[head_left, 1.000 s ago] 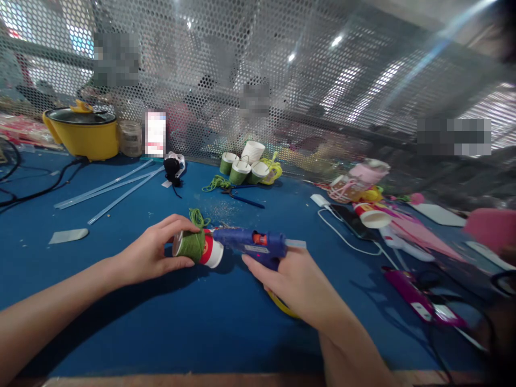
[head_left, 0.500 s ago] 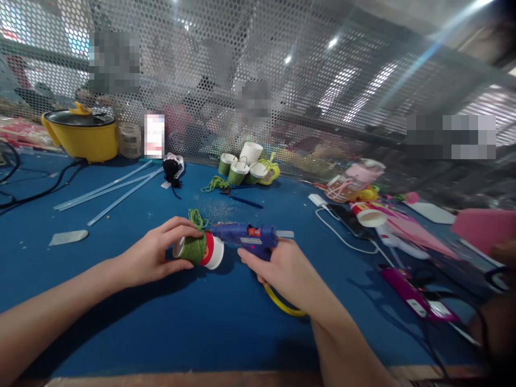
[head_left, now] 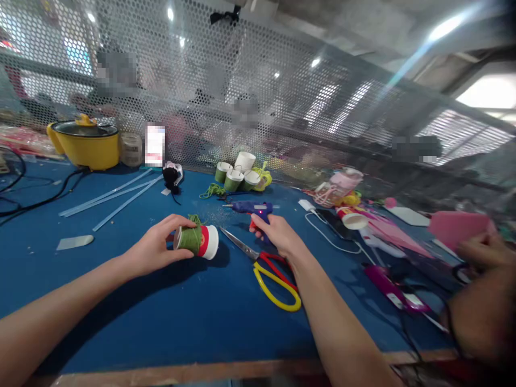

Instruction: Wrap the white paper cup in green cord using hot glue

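Shifted clear of the paper cup [head_left: 209,242], the hot-glue gun [head_left: 246,207] now sits at its two o'clock, the right hand's [head_left: 278,232] fingers curled around the handle. Over the blue tabletop [head_left: 161,322], the left hand [head_left: 155,245] clamps the tilted cup between thumb and fingers. Green yarn [head_left: 191,239] covers roughly half; a red band and white end are bare. Apparently three green-wrapped cups [head_left: 234,185], small and blurry, stand at one o'clock, wound nearly to their rims.
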Action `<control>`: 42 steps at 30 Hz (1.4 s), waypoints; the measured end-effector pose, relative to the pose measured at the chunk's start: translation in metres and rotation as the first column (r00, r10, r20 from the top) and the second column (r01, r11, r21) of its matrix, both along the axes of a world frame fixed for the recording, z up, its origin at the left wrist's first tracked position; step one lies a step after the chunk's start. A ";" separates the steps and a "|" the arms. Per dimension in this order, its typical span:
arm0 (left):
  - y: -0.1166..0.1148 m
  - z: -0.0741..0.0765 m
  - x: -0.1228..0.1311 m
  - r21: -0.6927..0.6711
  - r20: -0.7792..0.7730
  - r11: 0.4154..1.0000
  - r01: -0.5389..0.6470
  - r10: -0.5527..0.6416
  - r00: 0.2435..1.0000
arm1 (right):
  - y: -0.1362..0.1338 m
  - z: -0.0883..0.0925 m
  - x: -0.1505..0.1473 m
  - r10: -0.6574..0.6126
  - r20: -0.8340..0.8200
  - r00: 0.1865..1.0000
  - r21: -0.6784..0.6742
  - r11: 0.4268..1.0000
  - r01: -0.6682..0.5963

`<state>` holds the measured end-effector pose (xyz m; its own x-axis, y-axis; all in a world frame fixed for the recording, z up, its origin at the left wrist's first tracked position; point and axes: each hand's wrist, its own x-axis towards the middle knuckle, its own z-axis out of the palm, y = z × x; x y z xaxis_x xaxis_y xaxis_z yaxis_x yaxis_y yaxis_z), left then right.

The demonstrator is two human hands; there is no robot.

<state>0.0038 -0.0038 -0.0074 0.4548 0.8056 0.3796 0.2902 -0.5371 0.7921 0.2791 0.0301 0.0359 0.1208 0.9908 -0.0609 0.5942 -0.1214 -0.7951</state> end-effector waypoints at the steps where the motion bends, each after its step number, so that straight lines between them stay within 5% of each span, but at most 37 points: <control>1: 0.000 0.000 0.000 0.000 0.007 1.000 -0.001 0.001 1.000 | 0.007 -0.005 0.001 -0.014 0.024 1.000 -0.021 1.000 0.015; 9: -0.002 0.002 0.000 0.124 -0.060 0.992 0.028 -0.021 0.998 | 0.034 -0.020 0.000 -0.093 0.293 0.952 -0.045 0.993 0.111; 14: -0.003 0.002 0.001 0.250 -0.170 0.965 0.079 -0.037 0.985 | 0.014 0.000 -0.029 0.057 0.307 0.950 0.022 0.997 -0.067; 19: -0.010 0.005 0.003 0.288 -0.222 0.944 0.162 -0.099 0.970 | -0.009 0.004 -0.066 0.368 0.093 0.925 -0.107 0.928 -0.358; 24: -0.013 0.007 0.004 0.282 -0.265 0.930 0.235 -0.160 0.951 | -0.012 -0.008 -0.079 0.372 -0.425 0.825 -0.172 0.862 -0.477; 33: -0.016 0.008 0.006 0.228 -0.268 0.952 0.206 -0.142 0.953 | -0.019 -0.015 -0.079 0.230 -0.651 0.724 -0.070 0.931 -0.359; 42: -0.016 0.008 0.007 -0.132 -0.047 0.983 0.128 -0.135 0.990 | -0.021 -0.008 -0.070 0.288 -0.548 0.785 0.188 0.957 -0.220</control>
